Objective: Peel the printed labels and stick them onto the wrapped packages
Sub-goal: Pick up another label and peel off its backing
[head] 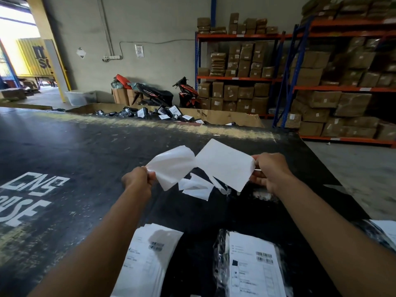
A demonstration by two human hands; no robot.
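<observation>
both hands up over the black table (85,146), arms stretched forward. pinches a thin, curling backing sheet (171,166) by its near corner with the left hand (139,179), thumb and fingers curled tight on the paper's edge. grips a flat white label (225,163) by its right edge with the right hand (270,170), fingers and thumb closed on the paper. holds the two sheets side by side in the air, inner edges meeting near the middle; cannot tell whether fully parted. shows only the blank side of the label. on the table just beyond the hands, a few crumpled white scraps (197,187). white stencilled letters on the table's left part. at the near edge, left of centre, a stack of printed labels (150,258) with barcodes and blurred text. just to its right, a wrapped package (252,266) in shiny black plastic, a printed label already stuck on its top face. at the far right edge, part of another package (383,232), also bearing white paper. past the table's far edge, a cardboard bin (214,116) with black, labelled packages. further back, a parked motorbike (186,93) by the grey wall, and orange-and-blue shelves (321,88) loaded with brown boxes. on the left, an open doorway with a yellow container (34,56) outside in daylight.
</observation>
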